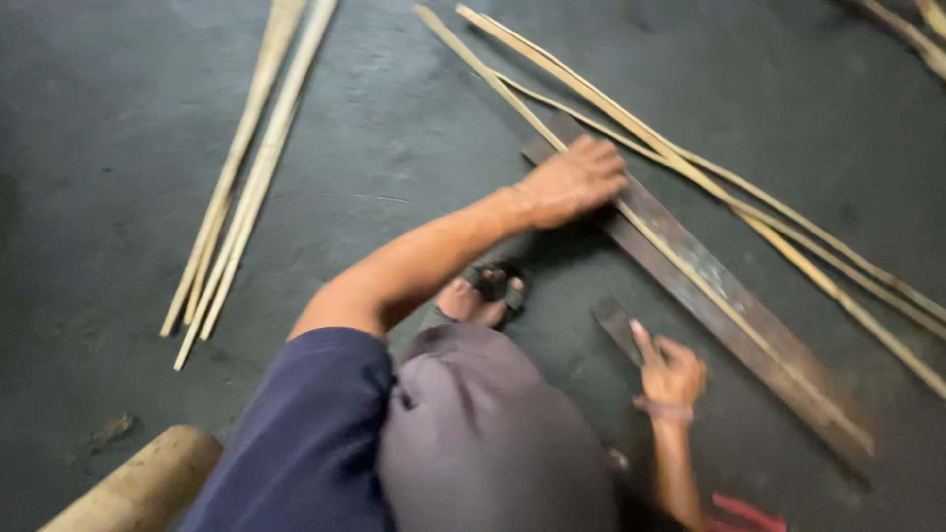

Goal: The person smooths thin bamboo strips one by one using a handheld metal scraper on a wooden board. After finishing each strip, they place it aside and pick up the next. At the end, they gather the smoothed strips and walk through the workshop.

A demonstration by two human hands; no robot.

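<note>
My left hand rests with curled fingers on a thin bamboo strip. The strip lies along a long dark wooden plank on the dark floor. My right hand, with a band on its wrist, grips a dark flat blade just left of the plank. Several more long bamboo strips lie beside the plank on its far side. My bent knee in grey cloth and my sandalled foot sit between the two arms.
A bundle of pale bamboo strips lies on the floor at the left. A thick round bamboo pole juts in at the bottom left. A red object shows at the bottom edge. More strips cross the top right corner.
</note>
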